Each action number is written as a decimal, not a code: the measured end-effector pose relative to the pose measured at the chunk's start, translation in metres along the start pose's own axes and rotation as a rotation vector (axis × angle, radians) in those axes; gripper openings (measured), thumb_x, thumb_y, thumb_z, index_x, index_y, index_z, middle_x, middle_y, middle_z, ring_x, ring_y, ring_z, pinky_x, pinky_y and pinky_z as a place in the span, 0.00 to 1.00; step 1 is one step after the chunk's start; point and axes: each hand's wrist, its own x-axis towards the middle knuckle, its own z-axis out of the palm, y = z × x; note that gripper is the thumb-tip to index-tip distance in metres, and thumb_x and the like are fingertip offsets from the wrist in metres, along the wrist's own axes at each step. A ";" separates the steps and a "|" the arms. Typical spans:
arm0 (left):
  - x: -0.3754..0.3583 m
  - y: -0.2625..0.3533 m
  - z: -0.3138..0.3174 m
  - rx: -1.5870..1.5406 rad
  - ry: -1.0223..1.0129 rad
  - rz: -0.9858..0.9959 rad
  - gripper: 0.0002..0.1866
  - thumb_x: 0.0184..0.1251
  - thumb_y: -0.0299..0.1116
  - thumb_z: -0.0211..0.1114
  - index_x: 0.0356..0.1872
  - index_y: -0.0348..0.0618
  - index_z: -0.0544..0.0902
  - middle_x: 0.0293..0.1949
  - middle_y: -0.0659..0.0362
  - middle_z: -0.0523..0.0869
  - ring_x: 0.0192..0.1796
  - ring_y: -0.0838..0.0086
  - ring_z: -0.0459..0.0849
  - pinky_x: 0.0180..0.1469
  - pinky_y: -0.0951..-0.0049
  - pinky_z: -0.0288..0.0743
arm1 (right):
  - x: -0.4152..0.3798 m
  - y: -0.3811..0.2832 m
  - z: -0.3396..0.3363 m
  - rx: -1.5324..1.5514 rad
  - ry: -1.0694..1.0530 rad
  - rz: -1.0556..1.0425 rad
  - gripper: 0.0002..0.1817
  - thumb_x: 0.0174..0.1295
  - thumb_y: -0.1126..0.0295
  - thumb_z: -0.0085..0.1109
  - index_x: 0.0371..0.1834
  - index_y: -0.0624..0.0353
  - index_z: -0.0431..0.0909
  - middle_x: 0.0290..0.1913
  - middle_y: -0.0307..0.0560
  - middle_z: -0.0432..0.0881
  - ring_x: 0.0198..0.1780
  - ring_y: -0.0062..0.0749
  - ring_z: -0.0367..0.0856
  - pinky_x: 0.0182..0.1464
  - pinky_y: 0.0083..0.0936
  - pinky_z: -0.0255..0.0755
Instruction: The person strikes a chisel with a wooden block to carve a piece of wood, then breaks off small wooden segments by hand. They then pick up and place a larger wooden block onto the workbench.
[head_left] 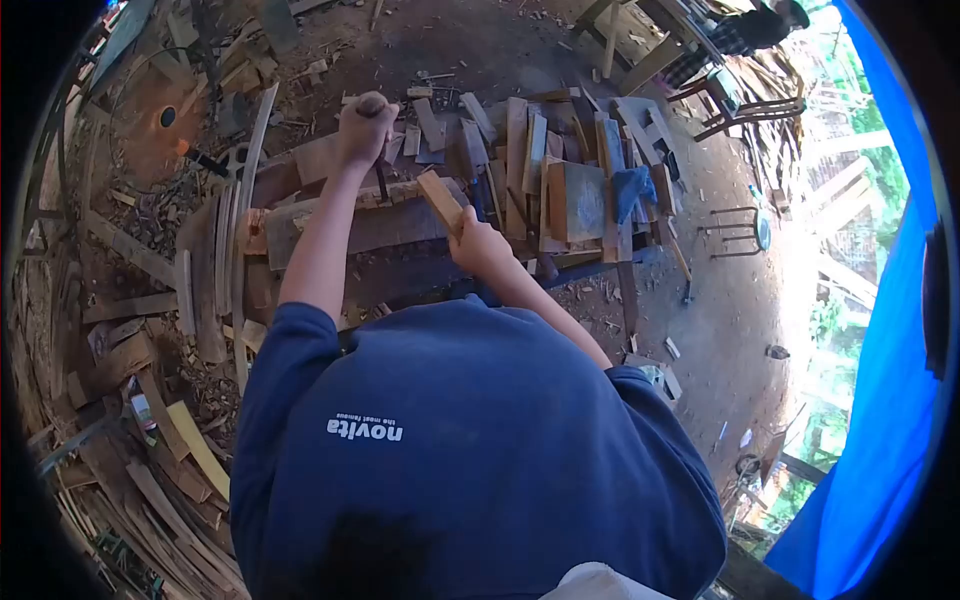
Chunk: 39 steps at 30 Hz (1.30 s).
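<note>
My left hand (364,140) is closed around the handle of what looks like a chisel (382,182). The rounded handle end shows above my fist, and its dark shaft points down to a wooden beam (345,212). Cut marks run along that beam's far edge. A short rectangular wooden block (440,200) is gripped in my right hand (481,247). It tilts up to the left, right of the chisel and apart from it.
Planks and offcuts pile up right of the beam, with a blue cloth (632,192) and a box-like wooden block (577,202). Long strips (232,240) lean at left. Farther right are a stool (740,230), a chair (735,105), a blue tarp (870,430) and a seated person (745,35).
</note>
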 end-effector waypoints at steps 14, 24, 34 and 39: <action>0.032 -0.028 -0.038 -0.273 0.186 -0.162 0.10 0.62 0.27 0.63 0.21 0.44 0.75 0.14 0.62 0.72 0.14 0.76 0.69 0.21 0.72 0.66 | 0.001 0.000 0.004 0.000 0.008 0.025 0.21 0.65 0.60 0.54 0.54 0.59 0.63 0.41 0.65 0.85 0.45 0.61 0.85 0.49 0.51 0.79; 0.034 -0.033 -0.039 -0.182 0.388 -0.250 0.12 0.61 0.29 0.63 0.19 0.45 0.72 0.14 0.62 0.73 0.15 0.73 0.71 0.21 0.71 0.66 | -0.004 -0.002 0.003 0.007 0.002 0.038 0.19 0.65 0.60 0.54 0.52 0.58 0.63 0.42 0.65 0.85 0.46 0.60 0.85 0.48 0.50 0.79; -0.012 -0.038 -0.010 0.086 0.088 -0.123 0.10 0.61 0.30 0.64 0.20 0.44 0.78 0.15 0.65 0.77 0.16 0.81 0.75 0.21 0.76 0.67 | -0.004 0.000 0.005 -0.020 -0.004 0.065 0.19 0.65 0.61 0.54 0.54 0.57 0.63 0.41 0.64 0.85 0.46 0.61 0.85 0.49 0.51 0.79; -0.012 0.011 -0.001 -0.124 -0.086 -0.056 0.11 0.62 0.28 0.65 0.20 0.43 0.76 0.16 0.66 0.77 0.17 0.83 0.74 0.21 0.78 0.67 | -0.002 -0.001 0.000 -0.011 -0.013 0.037 0.21 0.65 0.60 0.55 0.55 0.58 0.63 0.42 0.64 0.85 0.47 0.60 0.85 0.50 0.51 0.78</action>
